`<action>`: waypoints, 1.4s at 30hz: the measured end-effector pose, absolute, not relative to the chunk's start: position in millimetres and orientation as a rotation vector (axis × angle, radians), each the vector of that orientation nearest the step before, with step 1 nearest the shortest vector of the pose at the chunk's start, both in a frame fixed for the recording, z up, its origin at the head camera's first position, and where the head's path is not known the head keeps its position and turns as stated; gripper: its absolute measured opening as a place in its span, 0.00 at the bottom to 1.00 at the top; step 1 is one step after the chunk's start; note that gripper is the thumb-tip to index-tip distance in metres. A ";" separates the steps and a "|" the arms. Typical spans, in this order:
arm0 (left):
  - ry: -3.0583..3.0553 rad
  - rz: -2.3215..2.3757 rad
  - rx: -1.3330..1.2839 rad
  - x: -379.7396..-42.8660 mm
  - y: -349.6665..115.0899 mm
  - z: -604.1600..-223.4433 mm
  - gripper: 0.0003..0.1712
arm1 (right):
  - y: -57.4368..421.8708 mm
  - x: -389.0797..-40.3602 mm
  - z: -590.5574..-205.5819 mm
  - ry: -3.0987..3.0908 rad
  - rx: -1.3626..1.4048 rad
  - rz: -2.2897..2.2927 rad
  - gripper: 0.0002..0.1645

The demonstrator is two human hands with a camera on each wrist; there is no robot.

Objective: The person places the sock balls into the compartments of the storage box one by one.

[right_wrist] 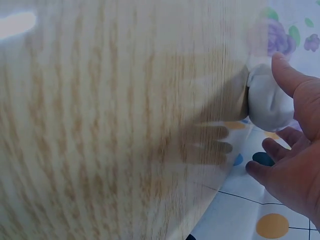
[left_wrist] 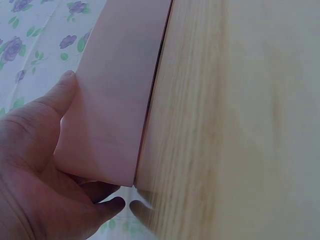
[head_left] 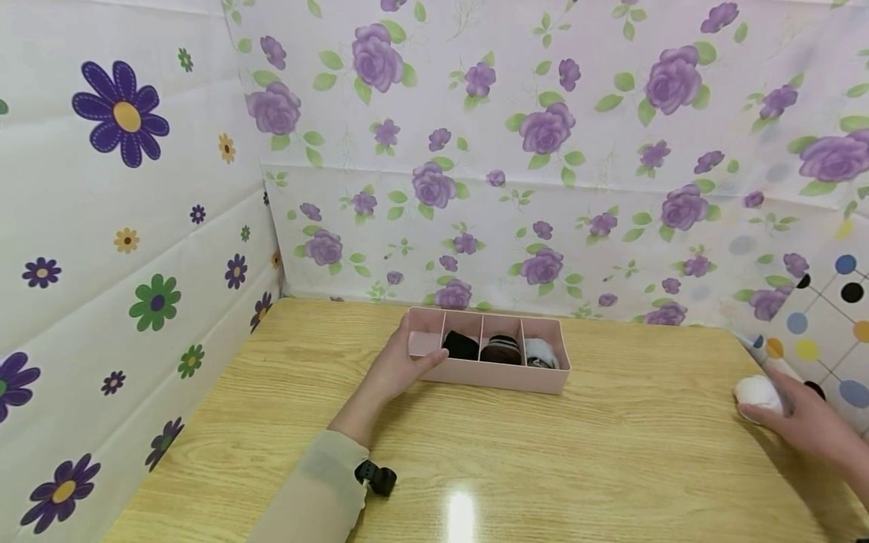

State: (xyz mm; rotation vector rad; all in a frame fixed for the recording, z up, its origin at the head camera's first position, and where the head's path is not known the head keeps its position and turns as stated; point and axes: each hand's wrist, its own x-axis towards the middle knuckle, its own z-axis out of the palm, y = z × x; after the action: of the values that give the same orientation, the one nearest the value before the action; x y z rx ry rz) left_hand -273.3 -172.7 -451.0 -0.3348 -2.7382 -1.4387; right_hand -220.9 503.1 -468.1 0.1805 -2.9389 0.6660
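Observation:
A long pink organizer box (head_left: 498,375) with several compartments stands on the table near its back edge. My left hand (head_left: 394,366) grips its left end, thumb at the front rim and fingers round the end wall. Inside, from left to right, the bare floor shows first, then a black rolled sock (head_left: 462,345), a brown striped one (head_left: 501,350) and a grey-white one (head_left: 541,352). At the far right, my right hand (head_left: 811,415) holds a white rolled sock (head_left: 756,397) between thumb and fingers, close over the table's right edge. The index finger is partly hidden behind the sock.
The wooden table (head_left: 611,452) reaches across the front, with a light reflection near its middle. Flower-printed cloth (head_left: 475,151) hangs close behind it, another patterned cloth (head_left: 122,226) at the left. A dotted cloth (head_left: 824,324) lies beyond the right edge.

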 end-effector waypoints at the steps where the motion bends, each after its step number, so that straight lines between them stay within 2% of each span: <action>1: -2.738 -1.440 -0.333 -273.3 -172.6 -451.1 0.68 | 502.5 -220.7 -467.4 -2.949 0.176 0.669 0.60; 20: -2.727 -1.427 -0.360 -273.8 -173.3 -451.7 0.68 | 506.4 -221.2 -468.5 -3.063 0.047 0.565 0.68; 36: -2.759 -1.420 -0.289 -269.3 -171.7 -448.2 0.69 | 505.1 -222.4 -470.1 -3.037 -0.055 0.558 0.65; 42: -2.758 -1.423 -0.291 -269.4 -171.9 -448.3 0.68 | 502.2 -222.5 -469.2 -2.986 -0.035 0.538 0.61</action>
State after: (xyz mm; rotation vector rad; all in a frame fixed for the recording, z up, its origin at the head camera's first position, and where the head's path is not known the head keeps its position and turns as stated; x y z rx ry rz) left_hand -269.4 -171.9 -448.3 -0.2907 -2.7584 -1.4226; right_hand -222.5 502.2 -469.2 -0.0348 -2.9856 0.5381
